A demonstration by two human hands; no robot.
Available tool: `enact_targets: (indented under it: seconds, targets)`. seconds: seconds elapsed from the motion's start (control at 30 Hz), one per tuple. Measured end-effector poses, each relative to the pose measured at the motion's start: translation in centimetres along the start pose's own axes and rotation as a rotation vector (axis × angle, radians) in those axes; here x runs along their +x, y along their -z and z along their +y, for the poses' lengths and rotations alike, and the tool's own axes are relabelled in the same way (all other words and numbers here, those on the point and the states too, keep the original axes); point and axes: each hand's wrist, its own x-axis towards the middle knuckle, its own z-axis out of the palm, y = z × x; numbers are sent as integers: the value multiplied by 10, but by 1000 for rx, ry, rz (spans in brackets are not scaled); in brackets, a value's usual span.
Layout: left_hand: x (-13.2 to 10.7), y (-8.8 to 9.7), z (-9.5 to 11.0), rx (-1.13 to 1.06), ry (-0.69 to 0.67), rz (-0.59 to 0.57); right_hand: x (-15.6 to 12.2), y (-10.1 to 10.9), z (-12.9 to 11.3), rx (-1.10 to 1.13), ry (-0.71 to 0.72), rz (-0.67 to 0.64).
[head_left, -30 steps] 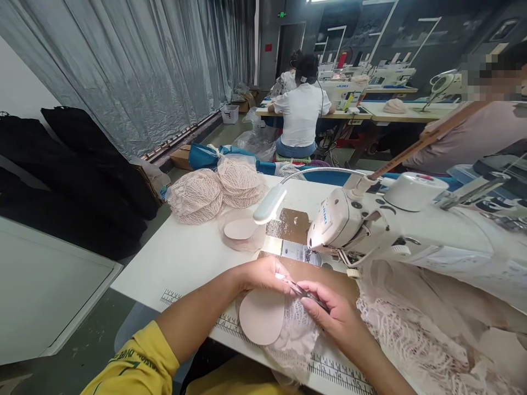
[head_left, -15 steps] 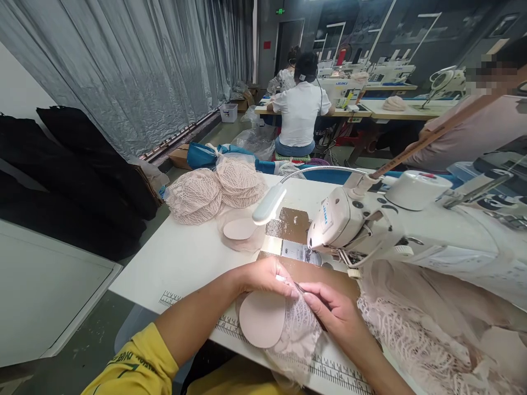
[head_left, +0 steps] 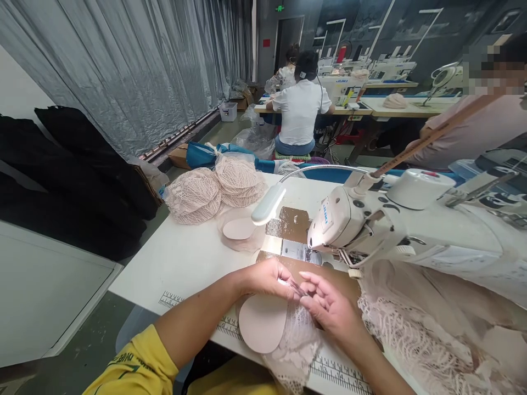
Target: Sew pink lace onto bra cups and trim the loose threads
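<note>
A pale pink lace piece [head_left: 302,340] with a smooth oval cup pad [head_left: 263,323] hangs over the table's front edge. My left hand [head_left: 269,278] is closed on its upper edge, thumb on top. Close beside it, my right hand [head_left: 325,302] pinches the same edge between thumb and forefinger, its other fingers loosely curled. A thin dark sliver shows between the fingertips, too small to name. The white sewing machine [head_left: 341,219] stands just beyond my hands, its needle area lit by a small lamp [head_left: 268,204].
Stacked lace pieces [head_left: 195,195] lie at the table's far left, with another padded piece [head_left: 239,229] nearer. A heap of lace and mesh [head_left: 436,323] covers the right side. A printed ruler [head_left: 337,376] runs along the front edge. Several people sit at other machines.
My right hand has turned, and its fingers have lifted and loosened while the pinch stays at the edge. The lace hangs slightly lower; my left hand has hardly moved.
</note>
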Motion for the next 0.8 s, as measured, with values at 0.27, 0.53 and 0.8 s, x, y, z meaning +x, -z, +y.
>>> enact_targets:
  seconds: [0.27, 0.53, 0.8]
  targets:
    - [-10, 15, 5, 111, -4, -45, 0, 7, 2, -165, 16, -62]
    - [-5, 2, 0, 119, -33, -28, 1, 4, -7, -257, 92, -19]
    - [-5, 3, -1, 21, -6, -37, -4, 25, 0, 14, -24, 23]
